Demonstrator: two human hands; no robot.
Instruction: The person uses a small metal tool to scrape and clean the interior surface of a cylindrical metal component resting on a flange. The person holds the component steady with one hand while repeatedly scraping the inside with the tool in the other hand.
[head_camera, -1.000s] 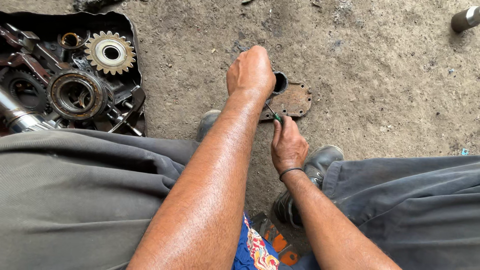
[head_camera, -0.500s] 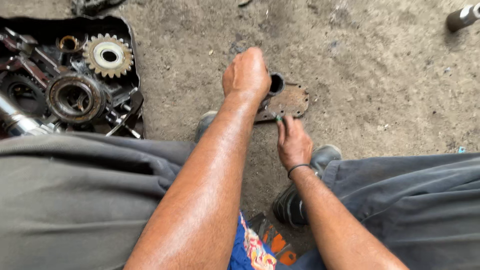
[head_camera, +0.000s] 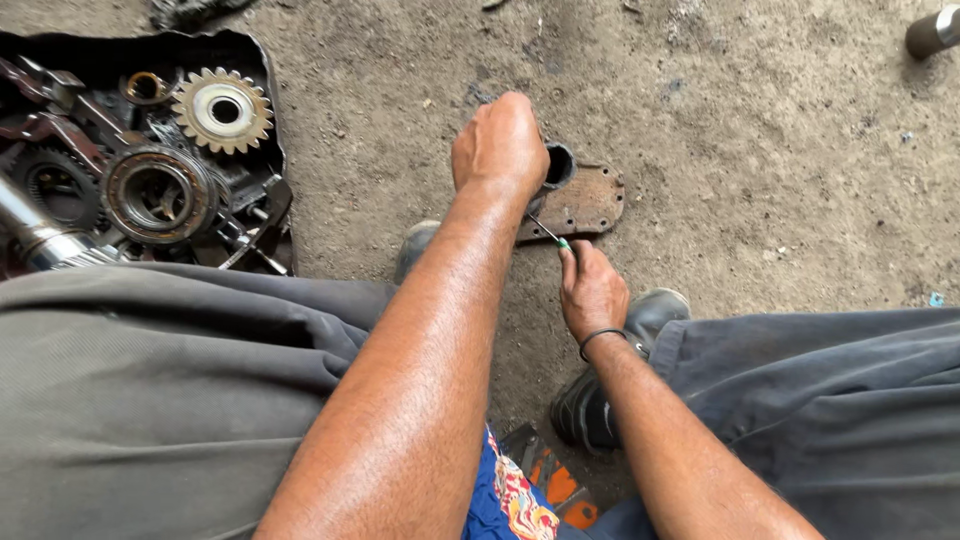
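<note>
A metal plate (head_camera: 580, 205) lies flat on the ground (head_camera: 760, 130), near the middle. The left hand (head_camera: 498, 148) rests on the plate's left end; the right hand (head_camera: 592, 292) sits just nearer, holding a screwdriver (head_camera: 548, 232) against it. A tray of gears (head_camera: 150, 160) lies far left, a pipe end (head_camera: 932, 32) at the far right corner.

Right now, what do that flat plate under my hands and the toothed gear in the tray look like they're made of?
The flat plate looks like steel or iron, unpainted, with a dull brown rusty surface. The toothed gear looks like metal too, pale yellowish with a brighter bare hub; its teeth are crisply cut. The tray seems black and oily, though whether it is plastic or metal is unclear.
</note>
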